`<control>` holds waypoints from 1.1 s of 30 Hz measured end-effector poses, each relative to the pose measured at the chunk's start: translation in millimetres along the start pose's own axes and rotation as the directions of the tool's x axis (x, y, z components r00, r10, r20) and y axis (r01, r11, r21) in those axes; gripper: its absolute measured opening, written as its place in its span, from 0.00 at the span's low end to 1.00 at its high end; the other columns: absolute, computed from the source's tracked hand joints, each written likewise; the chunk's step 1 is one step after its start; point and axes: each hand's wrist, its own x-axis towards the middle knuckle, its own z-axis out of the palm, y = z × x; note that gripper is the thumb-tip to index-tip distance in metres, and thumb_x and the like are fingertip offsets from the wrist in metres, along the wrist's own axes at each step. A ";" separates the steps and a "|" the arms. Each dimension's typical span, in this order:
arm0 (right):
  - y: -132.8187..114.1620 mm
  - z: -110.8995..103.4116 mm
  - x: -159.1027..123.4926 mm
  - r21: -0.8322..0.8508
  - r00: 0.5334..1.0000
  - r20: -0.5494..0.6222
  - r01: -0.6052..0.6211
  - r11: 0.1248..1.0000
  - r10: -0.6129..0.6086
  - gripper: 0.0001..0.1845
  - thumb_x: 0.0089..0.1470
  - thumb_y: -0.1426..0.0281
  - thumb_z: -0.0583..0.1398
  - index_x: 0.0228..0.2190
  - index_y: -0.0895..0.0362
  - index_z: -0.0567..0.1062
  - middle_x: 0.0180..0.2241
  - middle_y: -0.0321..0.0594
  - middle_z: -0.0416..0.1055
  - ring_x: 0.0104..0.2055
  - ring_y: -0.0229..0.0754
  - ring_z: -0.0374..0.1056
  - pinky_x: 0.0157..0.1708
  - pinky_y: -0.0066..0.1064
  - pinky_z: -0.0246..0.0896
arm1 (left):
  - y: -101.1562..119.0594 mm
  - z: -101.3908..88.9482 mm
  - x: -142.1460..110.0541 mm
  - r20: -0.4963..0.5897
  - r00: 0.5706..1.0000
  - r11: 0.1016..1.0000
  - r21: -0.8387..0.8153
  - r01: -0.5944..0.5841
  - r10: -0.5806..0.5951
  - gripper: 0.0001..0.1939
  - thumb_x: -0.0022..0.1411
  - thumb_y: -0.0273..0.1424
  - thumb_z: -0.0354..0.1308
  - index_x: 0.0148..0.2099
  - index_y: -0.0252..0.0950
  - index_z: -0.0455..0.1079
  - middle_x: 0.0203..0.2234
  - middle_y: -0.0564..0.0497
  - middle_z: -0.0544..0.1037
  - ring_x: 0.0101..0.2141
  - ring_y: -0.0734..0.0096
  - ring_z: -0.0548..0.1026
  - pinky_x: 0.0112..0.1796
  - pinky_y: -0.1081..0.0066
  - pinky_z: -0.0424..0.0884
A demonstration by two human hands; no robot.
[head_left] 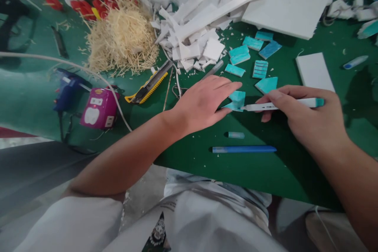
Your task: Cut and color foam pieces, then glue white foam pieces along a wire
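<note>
My right hand (313, 118) is closed round a white marker (262, 106) with a teal end, and its tip touches a small teal-coloured foam piece (238, 100). That piece sits at the fingertips of my left hand (206, 100), which steadies it between thumb and fingers; part of it is hidden by them. Just beyond lie several more coloured pieces, among them a pointed one (267, 85) and a striped one (260, 69). Nearer my body are a loose teal marker cap (235, 135) and a blue pen (244, 149).
White foam scraps (201, 47) and a straw heap (124, 39) fill the back. To the left are a yellow utility knife (150, 82), a blue glue gun (69, 88) and a pink power adapter (99, 109) with a white cable. A white foam block (314, 71) lies right.
</note>
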 end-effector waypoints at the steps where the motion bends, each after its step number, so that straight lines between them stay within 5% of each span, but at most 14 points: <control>1: 0.8 -0.1 -0.3 -0.004 1.000 0.005 0.001 1.000 -0.001 0.12 0.57 0.59 0.70 0.25 0.51 0.87 0.18 0.35 0.76 0.24 0.40 0.68 0.25 0.34 0.62 | 0.0 -0.1 -0.1 0.001 1.000 1.000 -0.003 0.000 0.000 0.25 0.75 0.30 0.58 0.70 0.30 0.66 0.61 0.37 0.79 0.62 0.53 0.76 0.63 0.55 0.73; 23: 7.5 -2.0 1.0 0.058 0.996 0.020 0.089 0.994 -0.090 0.11 0.60 0.55 0.70 0.29 0.46 0.87 0.20 0.33 0.77 0.29 0.43 0.75 0.37 0.37 0.71 | 0.7 -0.7 0.2 0.012 1.000 1.000 -0.007 -0.006 0.006 0.26 0.75 0.29 0.59 0.70 0.29 0.66 0.61 0.36 0.79 0.62 0.52 0.75 0.64 0.54 0.72; 33: 6.1 -1.5 1.9 0.033 0.996 0.035 0.084 0.996 -0.085 0.11 0.59 0.58 0.70 0.29 0.50 0.88 0.20 0.34 0.77 0.28 0.42 0.73 0.33 0.36 0.68 | -1.2 -3.1 -1.9 0.008 1.000 1.000 -0.018 0.002 -0.002 0.27 0.74 0.30 0.60 0.71 0.29 0.65 0.61 0.36 0.78 0.62 0.52 0.75 0.62 0.54 0.73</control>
